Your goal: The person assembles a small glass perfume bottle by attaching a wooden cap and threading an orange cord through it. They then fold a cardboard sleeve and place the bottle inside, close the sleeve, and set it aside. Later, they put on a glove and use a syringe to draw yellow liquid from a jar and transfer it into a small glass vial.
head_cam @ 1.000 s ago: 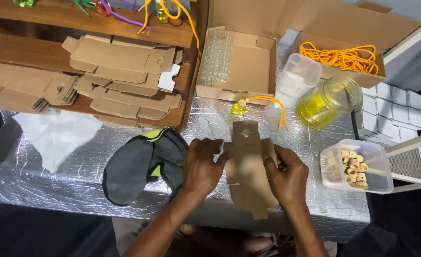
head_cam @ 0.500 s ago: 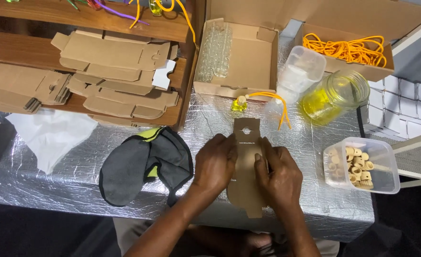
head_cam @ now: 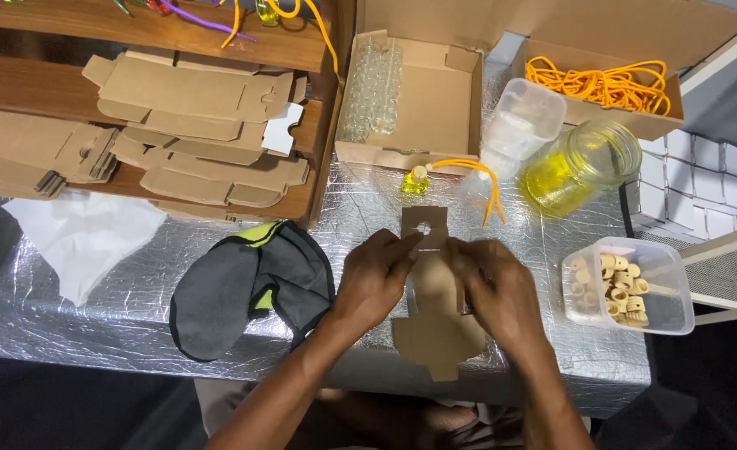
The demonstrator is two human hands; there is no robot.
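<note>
At the middle of the silver foil-covered table (head_cam: pixel 93 333), a flat brown cardboard box blank with a round hole near its top (head_cam: pixel 432 292) lies lengthwise, its lower flaps reaching the table's near edge. Both hands press on it. The left hand (head_cam: pixel 374 279) sits at nine o'clock of the blank, fingers curled over its left fold and pinching the upper strip. The right hand (head_cam: pixel 495 287) sits at three o'clock, fingers bent onto the right fold, gripping the card from that side.

At twelve o'clock from the blank, just beyond its top, stands a small glass bottle of yellow liquid (head_cam: pixel 415 180) with an orange cord (head_cam: pixel 477 179) looping off to the right. Farther along twelve o'clock sits an open cardboard box holding rows of clear small bottles (head_cam: pixel 418 100). At two o'clock a large glass jar of yellow liquid (head_cam: pixel 581 165) lies tilted beside a clear empty plastic tub (head_cam: pixel 523 125). At three o'clock, a clear plastic container of pale wooden rings (head_cam: pixel 627 285) rests near the table's edge. At nine o'clock lies a dark grey and yellow-green cloth (head_cam: pixel 248 283), and at ten o'clock a stack of flat cardboard blanks (head_cam: pixel 193 125).
</note>
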